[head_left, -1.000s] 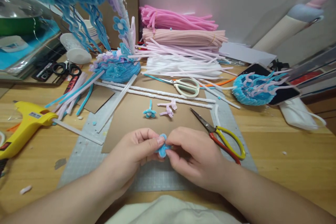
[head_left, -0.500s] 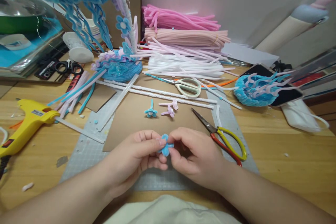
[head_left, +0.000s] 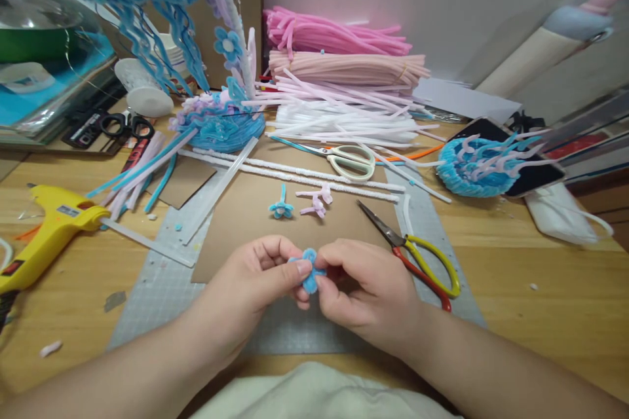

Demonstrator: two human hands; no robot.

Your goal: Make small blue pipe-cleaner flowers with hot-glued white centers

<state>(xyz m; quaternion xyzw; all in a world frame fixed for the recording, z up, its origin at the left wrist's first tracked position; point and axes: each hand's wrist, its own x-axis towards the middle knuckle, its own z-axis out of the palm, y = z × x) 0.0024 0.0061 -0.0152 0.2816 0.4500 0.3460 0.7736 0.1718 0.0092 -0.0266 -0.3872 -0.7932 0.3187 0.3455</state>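
My left hand (head_left: 255, 285) and my right hand (head_left: 363, 291) meet over the brown card (head_left: 246, 216), both pinching a small blue pipe-cleaner flower (head_left: 308, 270) between thumbs and fingertips. The flower is partly hidden by my fingers. Just beyond, a finished blue flower (head_left: 281, 208) and a pale pink flower (head_left: 315, 201) lie on the card. Scissors with yellow and red handles (head_left: 422, 260) lie right of my right hand.
A yellow glue gun (head_left: 46, 232) lies at the left. Piles of pink and white pipe cleaners (head_left: 344, 78) sit at the back, with cream-handled scissors (head_left: 348, 162) in front. Blue woven pieces (head_left: 221, 124) (head_left: 476, 167) stand left and right. A grey cutting mat (head_left: 157, 288) underlies the card.
My fingers have shifted slightly on the blue flower, turning it a little. Both hands stay in the same place.
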